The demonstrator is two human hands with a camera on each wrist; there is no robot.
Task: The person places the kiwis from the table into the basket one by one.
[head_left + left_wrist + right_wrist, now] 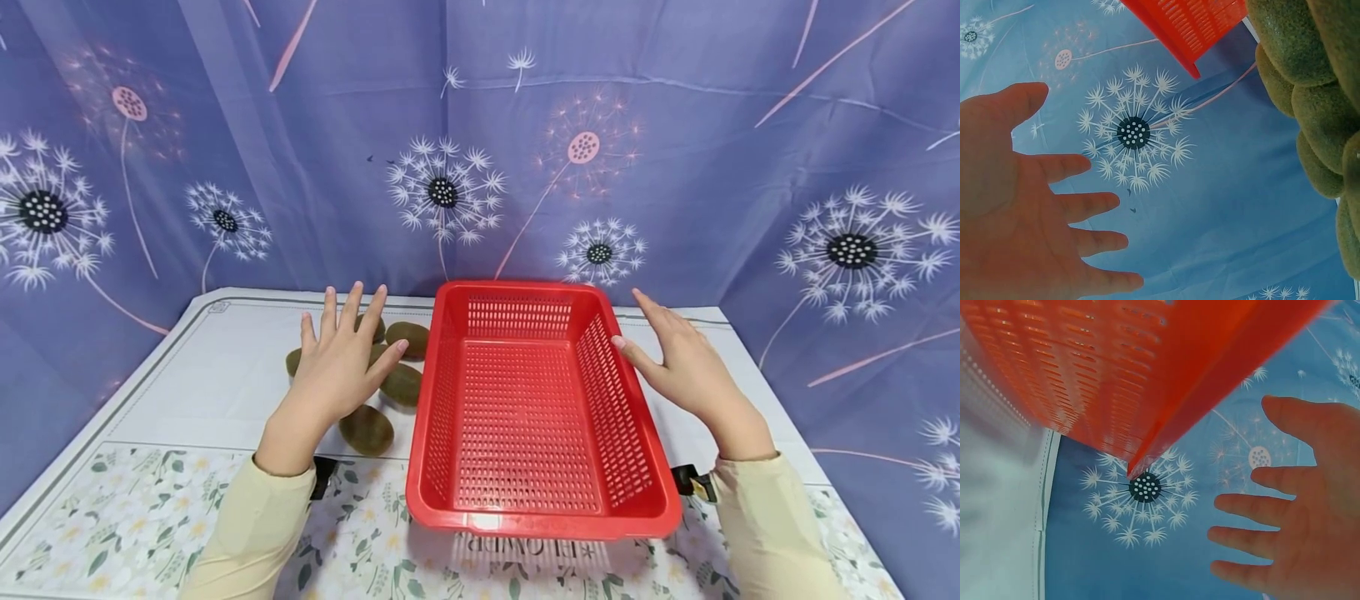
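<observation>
Several brown, fuzzy kiwis lie in a group on the table to the left of a red plastic basket. My left hand hovers over the kiwis with its fingers spread, hiding some of them in the head view. In the left wrist view the hand holds nothing, and the kiwis fill the right side. My right hand is beside the basket's right rim, fingers extended and holding nothing. The right wrist view shows that hand apart from the basket's slotted wall. No kiwis show inside the basket.
A white cloth with a floral front part covers the table. Behind and at both sides hangs a blue-purple curtain with dandelion prints, close to the table's back edge. A dark wrist strap piece shows at my left cuff.
</observation>
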